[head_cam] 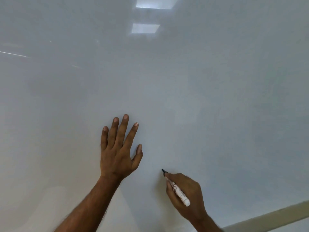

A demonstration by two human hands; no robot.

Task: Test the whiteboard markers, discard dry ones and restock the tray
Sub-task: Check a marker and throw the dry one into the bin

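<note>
the right hand's fingers [178, 178] curl round a marker [179, 193], pinching it near the front, with the thumb on its left side. the marker is white with a dark tip that points up and left at the board [217, 97]; whether the tip touches the surface is unclear. the right hand [185, 196] sits low, right of centre. just to its left, the left hand [117, 156] lies flat against the board, fingers [122, 129] straight and spread wide, holding nothing. the glossy board fills the view, with two light reflections [145, 28] near the top. a beige strip [267, 216] runs along the lower right corner.
</note>
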